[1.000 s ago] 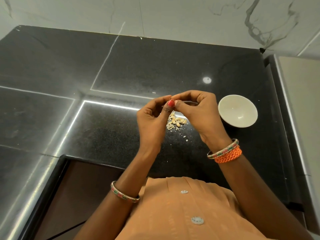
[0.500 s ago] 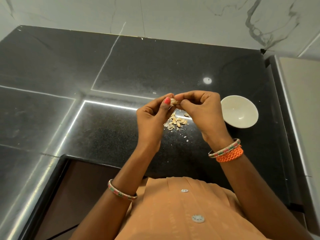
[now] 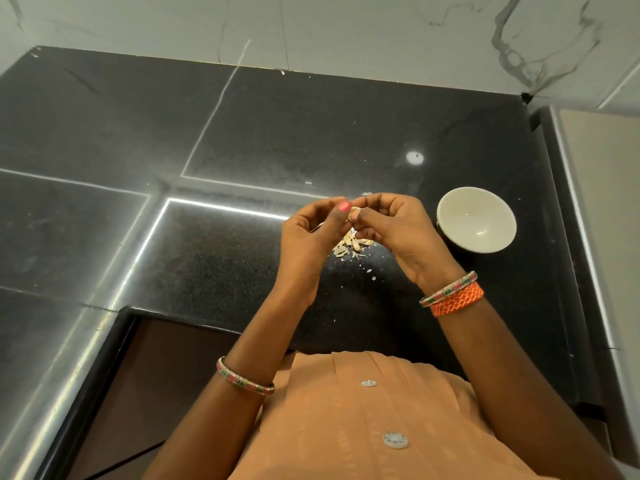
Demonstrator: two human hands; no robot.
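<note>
My left hand [image 3: 306,237] and my right hand [image 3: 398,226] meet fingertip to fingertip above the black counter [image 3: 214,258]. Between them they pinch a small pale garlic clove [image 3: 354,213], mostly hidden by the fingers. Directly under the hands lies a little heap of pale peels [image 3: 349,245], with a few flakes scattered toward me. A white bowl [image 3: 476,220] stands on the counter just right of my right hand.
A marble wall [image 3: 346,29] backs the counter. A raised beige surface [image 3: 602,209] borders the counter on the right. The counter's front edge steps in at a dark recess [image 3: 166,375] on my lower left.
Both hands stay together over the peel heap; the fingers have shifted slightly on the clove, which now shows a little more between the fingertips.
</note>
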